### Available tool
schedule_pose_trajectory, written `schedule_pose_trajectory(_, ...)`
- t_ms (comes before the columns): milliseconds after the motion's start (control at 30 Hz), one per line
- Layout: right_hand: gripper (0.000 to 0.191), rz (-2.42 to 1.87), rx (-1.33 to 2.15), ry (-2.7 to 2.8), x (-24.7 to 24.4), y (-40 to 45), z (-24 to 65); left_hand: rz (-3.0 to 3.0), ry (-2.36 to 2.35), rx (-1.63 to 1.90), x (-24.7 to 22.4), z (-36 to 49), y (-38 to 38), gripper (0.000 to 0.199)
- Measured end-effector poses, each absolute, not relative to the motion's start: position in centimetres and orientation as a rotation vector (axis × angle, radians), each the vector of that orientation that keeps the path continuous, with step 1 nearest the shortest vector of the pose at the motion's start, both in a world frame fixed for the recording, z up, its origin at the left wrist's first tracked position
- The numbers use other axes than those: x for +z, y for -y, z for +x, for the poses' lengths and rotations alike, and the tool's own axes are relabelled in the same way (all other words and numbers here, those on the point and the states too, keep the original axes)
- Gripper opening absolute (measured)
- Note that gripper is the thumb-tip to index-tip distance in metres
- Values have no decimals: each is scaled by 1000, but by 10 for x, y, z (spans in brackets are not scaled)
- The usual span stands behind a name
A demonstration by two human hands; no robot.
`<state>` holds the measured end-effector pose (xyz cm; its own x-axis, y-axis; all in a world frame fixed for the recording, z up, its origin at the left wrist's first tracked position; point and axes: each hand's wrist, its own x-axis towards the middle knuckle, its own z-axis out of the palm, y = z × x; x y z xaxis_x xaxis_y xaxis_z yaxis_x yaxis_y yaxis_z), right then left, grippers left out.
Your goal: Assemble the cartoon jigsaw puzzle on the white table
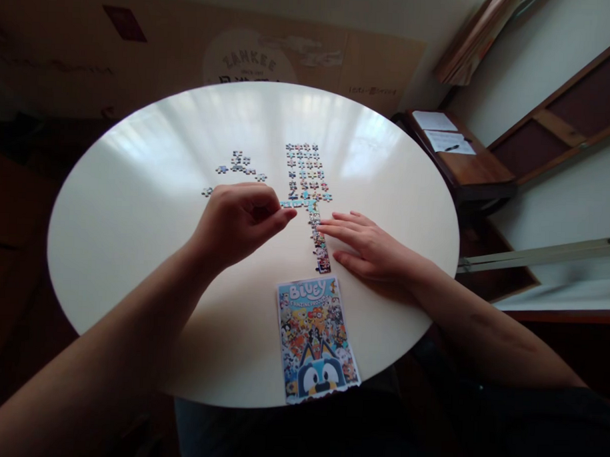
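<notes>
My left hand (242, 220) is raised over the middle of the white table, fingers curled and thumb stretched toward the puzzle. Whatever it may hold is hidden by the fingers. My right hand (367, 244) lies flat with fingers spread, its fingertips at the right edge of a joined strip of jigsaw pieces (320, 246). At the strip's top, a short row of joined pieces (300, 204) runs left, close to my left thumb. Beyond it, loose jigsaw pieces (304, 165) stand in rows. More loose pieces (240, 163) lie scattered farther left.
A Bluey picture sheet (318, 342) lies at the near edge of the round white table (134, 262). To the right, a wooden side table (480, 161) bears papers (445, 141) and a pen. A large cardboard panel (161, 50) stands behind.
</notes>
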<state>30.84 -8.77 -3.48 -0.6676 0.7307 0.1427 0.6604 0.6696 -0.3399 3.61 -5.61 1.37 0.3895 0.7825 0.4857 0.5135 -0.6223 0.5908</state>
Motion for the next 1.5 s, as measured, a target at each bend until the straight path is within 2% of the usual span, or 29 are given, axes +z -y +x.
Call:
schedule_pose_trajectory(567, 54, -1127, 411, 2604, -37, 88, 305, 2394, -1098, 1135, 13, 29, 53, 33)
schedule_pose_trajectory(900, 58, -1129, 419, 2602, -40, 88, 303, 2109, -1528, 1479, 18, 2, 37, 33)
schedule_pose_trajectory(1167, 59, -1129, 376, 2574, -43, 87, 301, 1910, -1586, 1603, 17, -8, 28, 35)
schedule_pose_trajectory(1367, 58, -1080, 322, 2602, -23, 77, 296, 1913, -1614, 1553, 12, -7, 28, 36)
schedule_pose_trajectory(1500, 46, -1015, 189, 2423, 0, 59, 286, 1791, -1650, 1628, 10, -11, 23, 38)
